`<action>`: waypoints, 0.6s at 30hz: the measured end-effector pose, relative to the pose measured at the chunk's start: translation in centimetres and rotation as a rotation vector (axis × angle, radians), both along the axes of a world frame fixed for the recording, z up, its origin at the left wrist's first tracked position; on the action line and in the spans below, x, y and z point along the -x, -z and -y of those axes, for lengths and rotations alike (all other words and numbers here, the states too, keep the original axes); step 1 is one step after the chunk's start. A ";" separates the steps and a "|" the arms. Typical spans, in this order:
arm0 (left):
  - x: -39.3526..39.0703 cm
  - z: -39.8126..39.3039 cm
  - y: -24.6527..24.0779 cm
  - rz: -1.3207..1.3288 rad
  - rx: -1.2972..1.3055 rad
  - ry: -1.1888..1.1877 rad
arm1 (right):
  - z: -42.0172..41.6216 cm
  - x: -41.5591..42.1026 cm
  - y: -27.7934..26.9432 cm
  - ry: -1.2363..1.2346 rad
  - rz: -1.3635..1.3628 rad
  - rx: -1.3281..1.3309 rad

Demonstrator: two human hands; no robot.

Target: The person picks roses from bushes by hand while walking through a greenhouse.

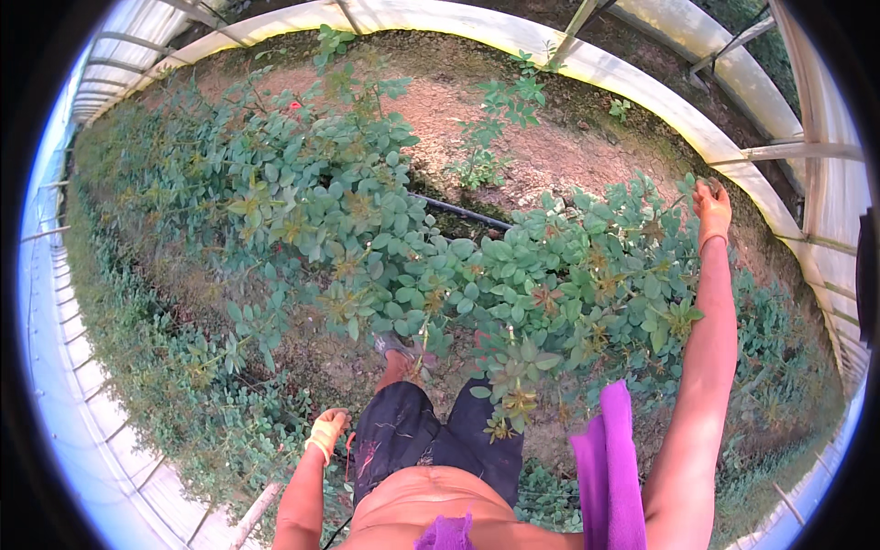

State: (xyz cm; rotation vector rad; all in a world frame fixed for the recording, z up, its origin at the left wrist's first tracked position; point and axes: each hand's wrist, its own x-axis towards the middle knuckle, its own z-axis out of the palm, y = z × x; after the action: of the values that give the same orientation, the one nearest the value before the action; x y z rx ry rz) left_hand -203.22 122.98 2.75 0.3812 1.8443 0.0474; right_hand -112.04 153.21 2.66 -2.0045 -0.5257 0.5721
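Observation:
My right hand (713, 206), in a pale orange glove, reaches far out to the upper right. Its fingers are bent at a leafy shoot tip (688, 184) on the far side of the rose bushes (495, 275); whether they grip it is not plain. Down at the lower left, beside my dark shorts (399, 430), is my left hand (328, 430), gloved alike. Its fingers are curled, and I cannot make out anything in them. Reddish young leaves show among the green ones, and a small red bloom (295, 106) stands at the upper left.
A black pipe (464, 212) runs beneath the bushes. Beyond lies bare soil (426, 89) with a young plant (481, 165), bordered by plastic sheeting (474, 17) on a frame. More bushes (206, 405) grow at the left. A purple cloth (615, 467) hangs beside my right arm.

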 end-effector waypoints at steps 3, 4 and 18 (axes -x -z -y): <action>5.4 0.7 1.9 0.019 -0.069 0.019 | 0.1 7.6 -10.6 -0.111 0.204 -0.018; 6.9 0.3 2.9 0.015 -0.074 0.033 | 1.0 9.8 -14.1 -0.104 0.222 -0.055; 18.7 -4.4 4.6 0.200 -0.343 0.096 | 17.2 50.5 -18.2 -0.207 -0.168 -0.081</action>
State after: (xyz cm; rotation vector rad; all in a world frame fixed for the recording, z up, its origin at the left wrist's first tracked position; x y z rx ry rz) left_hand -221.91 127.38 -1.81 0.6788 1.6169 0.3272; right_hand -162.57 136.01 20.84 -1.8180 -0.6468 0.8247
